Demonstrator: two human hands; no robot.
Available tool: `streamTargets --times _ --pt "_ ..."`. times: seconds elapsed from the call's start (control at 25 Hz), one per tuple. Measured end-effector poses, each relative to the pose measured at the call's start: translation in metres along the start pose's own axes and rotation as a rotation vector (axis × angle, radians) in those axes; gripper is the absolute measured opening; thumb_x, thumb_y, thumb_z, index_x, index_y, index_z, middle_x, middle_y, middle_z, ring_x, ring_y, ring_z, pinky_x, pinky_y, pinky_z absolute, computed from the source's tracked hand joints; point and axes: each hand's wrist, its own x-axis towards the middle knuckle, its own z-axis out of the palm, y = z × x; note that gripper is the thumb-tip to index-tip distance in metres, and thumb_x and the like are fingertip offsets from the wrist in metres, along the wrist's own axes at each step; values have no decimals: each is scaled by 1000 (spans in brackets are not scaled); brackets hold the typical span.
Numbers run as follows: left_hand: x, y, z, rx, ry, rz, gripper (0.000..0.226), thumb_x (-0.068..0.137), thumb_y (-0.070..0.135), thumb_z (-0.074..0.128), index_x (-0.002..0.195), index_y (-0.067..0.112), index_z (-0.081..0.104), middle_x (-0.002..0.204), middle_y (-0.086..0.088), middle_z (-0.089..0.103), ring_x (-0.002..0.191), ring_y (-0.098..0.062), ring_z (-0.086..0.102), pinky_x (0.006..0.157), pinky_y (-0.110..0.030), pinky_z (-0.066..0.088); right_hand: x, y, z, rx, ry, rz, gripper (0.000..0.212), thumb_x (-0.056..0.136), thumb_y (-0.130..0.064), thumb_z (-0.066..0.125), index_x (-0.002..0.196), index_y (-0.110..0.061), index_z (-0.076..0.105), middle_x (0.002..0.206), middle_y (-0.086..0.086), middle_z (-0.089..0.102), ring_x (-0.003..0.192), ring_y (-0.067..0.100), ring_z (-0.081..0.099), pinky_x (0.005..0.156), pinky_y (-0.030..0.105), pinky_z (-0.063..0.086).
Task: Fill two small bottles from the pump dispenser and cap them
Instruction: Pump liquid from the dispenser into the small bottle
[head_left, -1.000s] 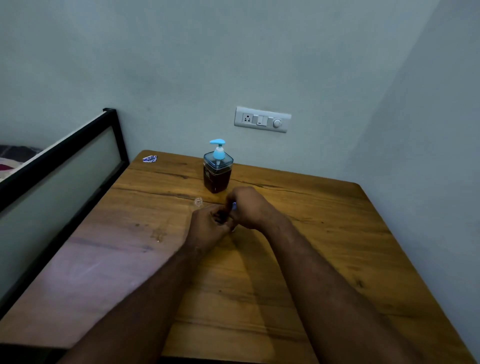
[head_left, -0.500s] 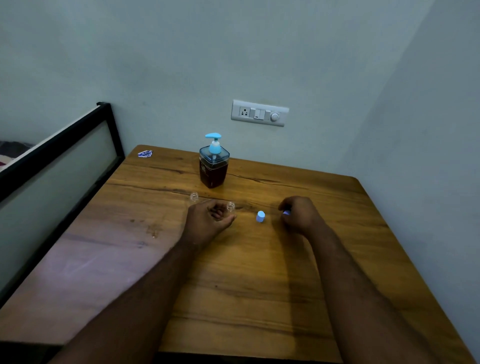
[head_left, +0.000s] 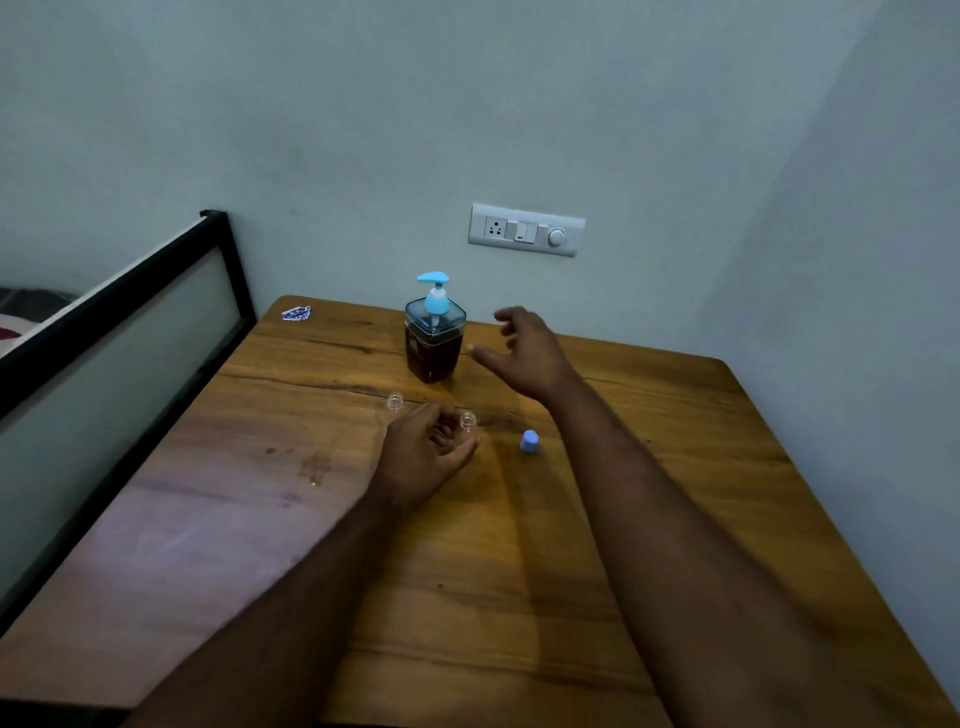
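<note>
Head view: right hand (head_left: 524, 353) raised beside pump dispenser (head_left: 434, 332), fingers spread, holding nothing. Left hand (head_left: 426, 452) resting on table (head_left: 675, 441), fingers curled round small clear bottle (head_left: 468, 421); second bottle (head_left: 395, 401) just left, blue cap (head_left: 529, 442) right.

Viewpoint: one wide-angle head camera, above the near edge of the desk (head_left: 649, 597), looking forward and down.
Facing: toward the wall corner behind the pump dispenser (head_left: 434, 332), which stands near the frame's middle.
Nearness: both forearms enter from the bottom edge; the dispenser lies at arm's reach.
Coverage: beyond the dispenser, a switch panel (head_left: 525, 229); left of it, a black-framed panel (head_left: 124, 332).
Shared views: none, single camera.
</note>
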Motion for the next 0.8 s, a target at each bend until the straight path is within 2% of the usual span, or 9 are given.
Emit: streamTargets --times 0.12,0.2,0.28,0.44,0.56,0.72,0.8 --pt "0 -2 -1 -10 17 10 30 82 22 89 106 21 70 97 8 69 84 -2 67 68 -14 56 34 -40 22 66 -73 5 100 86 -41 92 166 -18 37 166 15 41 149 31 50 114 41 49" --pt "0 -4 -1 -24 4 9 30 83 19 87 107 22 70 101 6 70 88 1 66 71 -7 52 50 -47 40 65 -108 35 108 84 -39 94 169 -18 31 166 17 39 150 34 48 117 43 48" --pt "0 -4 0 -34 0 8 30 84 17 86 107 22 69 103 6 69 90 2 66 73 -6 51 55 -44 54 46 -119 43 106 85 -34 94 168 -16 32 161 18 46 147 35 51 117 43 48" --pt "1 -6 1 -59 7 5 29 85 17 85 107 21 67 103 6 67 91 -2 66 72 -9 53 44 -32 61 88 -11 -3 92 84 -23 93 161 -12 45 153 16 64 141 34 60 113 44 54" --pt "1 -4 -1 -67 20 19 27 85 17 85 105 18 67 99 6 66 87 -2 65 70 -9 52 18 -27 48 120 37 -11 93 78 -28 96 158 -14 52 150 11 67 137 30 64 110 44 57" --pt "0 -5 -3 -80 29 43 26 87 17 81 108 17 66 98 5 67 87 -3 66 71 -12 53 -35 -13 21 143 76 1 93 76 -30 96 158 -19 52 151 6 66 136 23 63 103 29 53" --pt "-2 -6 -2 -100 39 48 24 90 15 78 109 17 64 99 5 67 87 -4 65 71 -15 55 -67 -1 4 115 94 28 94 78 -31 94 160 -22 50 155 3 63 138 21 60 106 30 52"
